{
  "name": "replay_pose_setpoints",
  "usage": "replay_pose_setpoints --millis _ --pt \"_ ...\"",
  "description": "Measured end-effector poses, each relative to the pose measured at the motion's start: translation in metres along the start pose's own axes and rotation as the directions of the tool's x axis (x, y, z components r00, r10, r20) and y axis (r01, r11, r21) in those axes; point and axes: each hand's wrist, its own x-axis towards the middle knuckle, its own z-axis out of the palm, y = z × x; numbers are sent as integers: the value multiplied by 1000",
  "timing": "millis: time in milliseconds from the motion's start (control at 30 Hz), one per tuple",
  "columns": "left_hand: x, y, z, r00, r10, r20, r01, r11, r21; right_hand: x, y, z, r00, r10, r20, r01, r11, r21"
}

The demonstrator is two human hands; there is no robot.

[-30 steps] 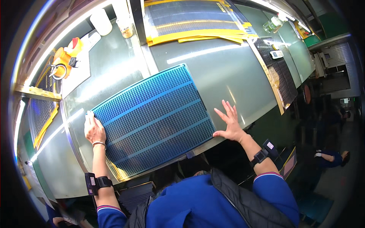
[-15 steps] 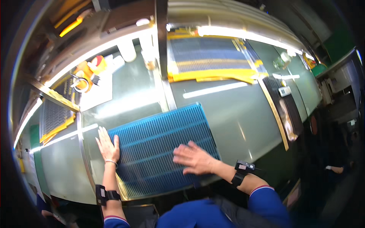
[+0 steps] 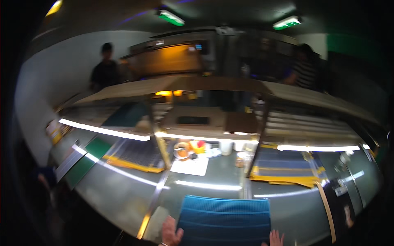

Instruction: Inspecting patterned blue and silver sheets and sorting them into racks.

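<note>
A blue sheet with a fine grid pattern and paler cross bands [image 3: 224, 218] lies flat on the worktop at the bottom of the view. Its near part runs out of the picture. Beside its left edge is my left hand [image 3: 170, 233], fingers up and thumb apart, holding nothing. My right hand [image 3: 274, 238] is at the sheet's right edge with fingers spread; only its upper part shows. Whether either hand touches the sheet I cannot tell.
Lit grey-green worktop [image 3: 213, 189] surrounds the sheet. Behind it lie a white paper [image 3: 189, 166], a roll of tape [image 3: 180, 152] and yellow-edged patterned sheets [image 3: 283, 169]. Uprights [image 3: 258, 139] carry a shelf with tube lights. Two people [image 3: 106, 69] stand beyond.
My view has tipped up from the worktop to the room. My right hand has gone from over the middle of the sheet to its right edge. The left stays by the left edge.
</note>
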Motion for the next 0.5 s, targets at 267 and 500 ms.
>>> replay_pose_setpoints --millis 267,500 --pt "-96 4 -93 898 197 393 -245 966 76 -83 -48 -23 991 -109 74 90 969 229" --pt "-104 -46 -120 984 151 94 -137 980 -143 -25 -81 -95 856 -504 -117 516 848 124"
